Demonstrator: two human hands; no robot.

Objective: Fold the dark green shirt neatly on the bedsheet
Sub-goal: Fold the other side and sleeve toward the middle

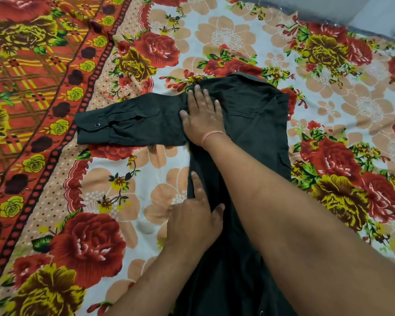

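The dark green shirt (255, 133) lies flat on the flowered bedsheet (128, 192), its collar at the far end and its body folded into a long narrow strip running toward me. One sleeve (128, 124) sticks out to the left, cuff button up. My right hand (203, 115) presses flat on the shoulder where that sleeve meets the body, fingers straight. My left hand (194, 215) rests on the strip's left edge lower down, fingers extended on the cloth. My forearms cover much of the shirt's lower part.
The bedsheet's red and orange border (32, 110) runs along the left. At the top right the sheet ends at a pale floor or wall (379, 14). Bare sheet lies on both sides of the shirt.
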